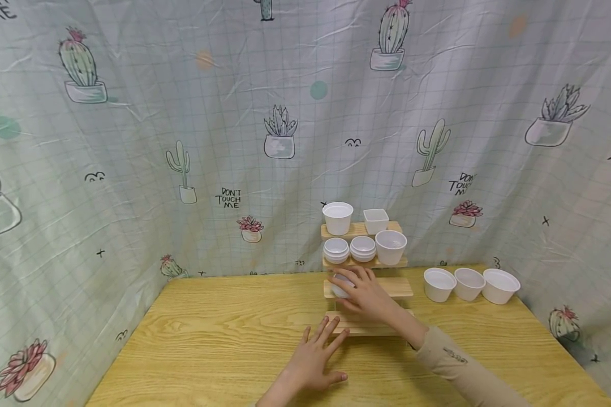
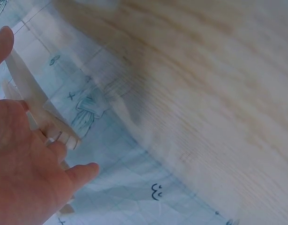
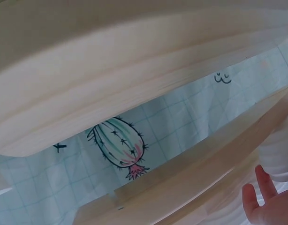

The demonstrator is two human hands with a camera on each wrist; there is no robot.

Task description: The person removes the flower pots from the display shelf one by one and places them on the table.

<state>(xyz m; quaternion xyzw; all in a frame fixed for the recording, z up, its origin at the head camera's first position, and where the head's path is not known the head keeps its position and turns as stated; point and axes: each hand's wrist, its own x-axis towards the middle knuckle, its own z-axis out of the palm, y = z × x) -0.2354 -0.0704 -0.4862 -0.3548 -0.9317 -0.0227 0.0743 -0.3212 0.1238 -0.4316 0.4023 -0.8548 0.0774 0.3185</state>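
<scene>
A stepped wooden stand [image 1: 394, 287] holds small white pots on its tiers. My right hand [image 1: 369, 295] reaches over the left end of the second-lowest tier and grips a small white pot [image 1: 340, 287], which its fingers partly cover. Low in the right wrist view, the fingers of the right hand [image 3: 275, 206] show at the corner beside white pots. My left hand [image 1: 313, 359] holds nothing; its fingers are spread, with the tips at the left end of the lowest tier. The left wrist view shows that hand [image 2: 26, 164] with its fingers stretched out.
On the top tier stand a round pot [image 1: 338, 219] and a square one [image 1: 375, 220]. Two ridged pots [image 1: 336, 251] and a taller pot [image 1: 391, 249] share the tier below. Three pots [image 1: 469, 285] line the table [image 1: 224, 328] at right. A cactus-print curtain [image 1: 305, 186] surrounds the table.
</scene>
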